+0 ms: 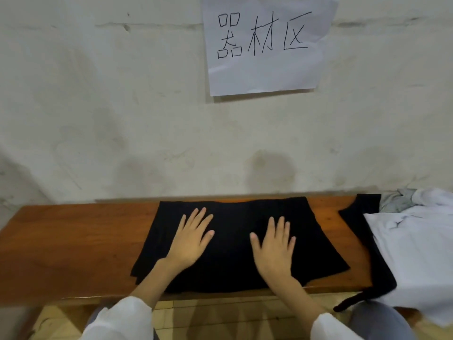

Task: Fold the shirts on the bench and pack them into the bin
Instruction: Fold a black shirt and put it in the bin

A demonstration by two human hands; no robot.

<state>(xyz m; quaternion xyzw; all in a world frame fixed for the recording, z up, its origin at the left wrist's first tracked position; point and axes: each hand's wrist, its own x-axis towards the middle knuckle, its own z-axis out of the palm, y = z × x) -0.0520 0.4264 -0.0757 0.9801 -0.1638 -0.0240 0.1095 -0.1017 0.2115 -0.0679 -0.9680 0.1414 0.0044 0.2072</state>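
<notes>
One black shirt (235, 241) lies spread flat in the middle of the surface (73, 241), its near edge reaching the front lip. Two hands rest on it, palms down: the left hand (190, 241) on its left half, the right hand (275, 249) on its right half. The fingers (195, 217) of both are straight and slightly fanned, pressing the cloth and gripping nothing.

Three more garments sit at the right end. A second black garment (360, 217) lies just beside the first with a strip of bare wood between them, and its tail hangs over the front edge. One white shirt (416, 253) lies on top of it and drapes off the front. One grey crumpled piece (397, 201) sits behind them against the wall.

The surface is a long reddish-brown wooden bench set against a pale, stained plaster wall (122, 119). A single sheet of white paper (264, 45) with handwritten black characters is stuck to the wall above. Below the bench is a yellowish tiled floor (220, 317). Two white sleeves (122, 320) cover the person's forearms.
</notes>
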